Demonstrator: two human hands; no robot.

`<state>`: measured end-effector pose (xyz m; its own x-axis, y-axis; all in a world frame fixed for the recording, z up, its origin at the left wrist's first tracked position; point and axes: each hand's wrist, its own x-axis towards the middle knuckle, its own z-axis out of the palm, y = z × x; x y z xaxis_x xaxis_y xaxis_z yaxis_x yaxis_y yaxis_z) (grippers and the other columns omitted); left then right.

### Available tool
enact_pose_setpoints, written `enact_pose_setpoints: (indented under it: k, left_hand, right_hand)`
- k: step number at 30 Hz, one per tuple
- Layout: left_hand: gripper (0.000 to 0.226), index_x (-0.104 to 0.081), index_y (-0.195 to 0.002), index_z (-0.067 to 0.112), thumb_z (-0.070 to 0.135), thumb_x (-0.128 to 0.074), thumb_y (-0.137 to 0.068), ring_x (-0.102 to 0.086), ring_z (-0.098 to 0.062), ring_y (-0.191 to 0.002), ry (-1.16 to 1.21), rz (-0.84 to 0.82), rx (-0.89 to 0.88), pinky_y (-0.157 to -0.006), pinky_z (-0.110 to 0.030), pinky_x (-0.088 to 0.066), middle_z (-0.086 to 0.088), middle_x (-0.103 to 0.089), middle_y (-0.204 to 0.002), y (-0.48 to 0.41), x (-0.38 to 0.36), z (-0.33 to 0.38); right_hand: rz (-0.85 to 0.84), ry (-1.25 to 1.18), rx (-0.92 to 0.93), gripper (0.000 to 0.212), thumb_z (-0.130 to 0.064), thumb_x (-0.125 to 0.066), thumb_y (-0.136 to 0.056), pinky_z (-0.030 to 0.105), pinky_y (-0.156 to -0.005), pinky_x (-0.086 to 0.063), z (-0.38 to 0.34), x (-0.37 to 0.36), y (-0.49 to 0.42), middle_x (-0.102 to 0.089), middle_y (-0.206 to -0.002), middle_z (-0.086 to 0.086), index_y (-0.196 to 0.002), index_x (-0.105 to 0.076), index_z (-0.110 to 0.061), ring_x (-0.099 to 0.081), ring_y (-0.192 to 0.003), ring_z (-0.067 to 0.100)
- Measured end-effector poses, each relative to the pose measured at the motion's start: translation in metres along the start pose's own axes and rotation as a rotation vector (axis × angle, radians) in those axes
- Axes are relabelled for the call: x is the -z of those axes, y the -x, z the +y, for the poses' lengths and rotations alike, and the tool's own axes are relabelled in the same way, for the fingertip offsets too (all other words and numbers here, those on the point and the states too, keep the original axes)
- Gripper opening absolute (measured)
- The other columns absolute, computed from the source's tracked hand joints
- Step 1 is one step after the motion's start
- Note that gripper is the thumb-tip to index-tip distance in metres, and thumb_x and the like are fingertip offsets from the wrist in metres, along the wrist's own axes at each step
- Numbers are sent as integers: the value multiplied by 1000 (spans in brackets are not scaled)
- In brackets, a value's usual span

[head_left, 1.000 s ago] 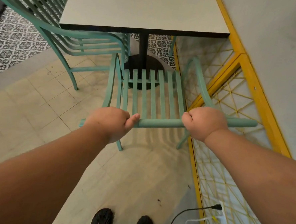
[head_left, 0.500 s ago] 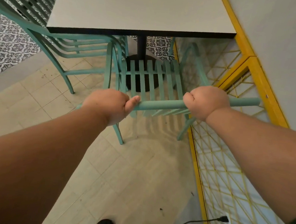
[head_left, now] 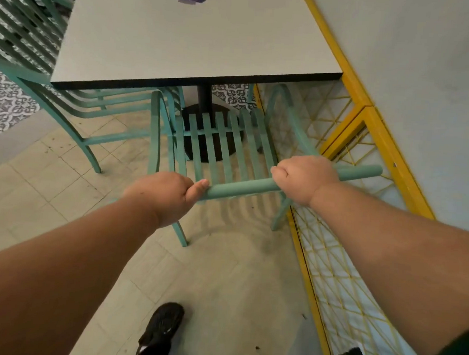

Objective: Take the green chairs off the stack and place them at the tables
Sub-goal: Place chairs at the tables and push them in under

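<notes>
A green slatted chair [head_left: 224, 146] stands on the tiled floor with its seat partly under the near edge of a grey table [head_left: 198, 38]. My left hand [head_left: 163, 195] grips the left part of the chair's top back rail. My right hand [head_left: 304, 179] grips the same rail further right, and the rail's end sticks out past it. A stack of green chairs [head_left: 24, 43] stands to the left of the table, its arms reaching under the tabletop.
A yellow-framed lattice panel [head_left: 340, 266] runs along the wall on the right, close to the chair's right legs. The table's black post and round base [head_left: 204, 107] sit beyond the seat. A black cable and plug [head_left: 351, 353] lie bottom right. My black shoe [head_left: 160, 332] is below.
The chair has slid forward, so its seat now reaches further under the table's edge. Both hands kept their grip on the rail, and I have stepped closer to the table.
</notes>
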<state>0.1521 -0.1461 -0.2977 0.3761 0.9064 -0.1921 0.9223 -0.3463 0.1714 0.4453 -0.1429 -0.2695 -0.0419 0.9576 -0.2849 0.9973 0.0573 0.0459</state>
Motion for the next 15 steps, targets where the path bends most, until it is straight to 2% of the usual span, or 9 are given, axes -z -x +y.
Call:
enact_pose_setpoints:
  k: [1, 2, 3, 4, 6, 9, 11, 15]
  left_hand:
    - [84, -59, -73, 35, 88, 5, -77, -58, -9, -56, 31, -43, 8, -47, -25, -38, 6, -61, -60, 0, 2, 0]
    - [85, -62, -79, 35, 88, 4, -76, -60, -11, -61, 66, -94, 12, -51, -27, -40, 6, -64, -66, -1, 5, -1]
    - [86, -66, -89, 34, 87, 1, -77, -62, -12, -69, 105, -156, 19, -58, -29, -43, 5, -67, -75, -4, 9, 0]
    - [84, -67, -104, 34, 84, -3, -82, -63, -15, -82, 127, -224, 20, -67, -33, -46, 4, -69, -90, -4, 13, 2]
    - [75, -56, -132, 30, 74, -11, -92, -58, -22, -111, 38, -263, -34, -89, -43, -47, 1, -63, -121, -9, 28, 5]
    - [68, -44, -146, 28, 66, -19, -96, -48, -26, -134, 23, -3, -114, -108, -53, -41, -1, -53, -146, -23, 71, 8]
    - [67, -40, -149, 28, 63, -22, -96, -43, -28, -140, 43, 137, -178, -110, -55, -38, -1, -49, -152, -38, 112, 10]
    - [63, -39, -150, 31, 60, -26, -95, -40, -28, -140, -6, 192, -329, -108, -55, -37, 0, -48, -153, -60, 181, 29]
  right_hand:
    - [-30, -27, -11, 51, -49, -19, -96, 52, -99, -43, -2, 3, 1, -60, -80, -1, -79, -62, -26, -57, -83, 21]
    - [-24, -82, -37, 48, -53, -25, -99, 56, -110, -32, -4, 7, 5, -62, -89, -1, -90, -66, -28, -55, -91, 22]
    - [14, -155, -63, 46, -55, -31, -99, 56, -112, -30, -5, 11, 8, -63, -98, 1, -102, -68, -27, -54, -98, 24]
    - [74, -228, -91, 47, -56, -36, -99, 53, -109, -35, -7, 16, 14, -64, -106, 3, -115, -67, -24, -54, -105, 27]
    - [239, -303, -134, 49, -51, -44, -98, 48, -98, -46, -10, 30, 29, -65, -112, 8, -125, -65, -16, -55, -112, 31]
    - [394, -343, -206, 49, -44, -50, -98, 48, -98, -47, -16, 60, 46, -66, -121, 12, -131, -63, -11, -55, -117, 34]
    - [434, -337, -270, 51, -44, -50, -99, 47, -103, -43, -12, 84, 58, -64, -131, 11, -139, -58, -13, -53, -124, 33]
    - [508, -323, -356, 51, -43, -49, -99, 45, -102, -45, -1, 129, 85, -66, -128, 10, -138, -59, -12, -56, -122, 33]
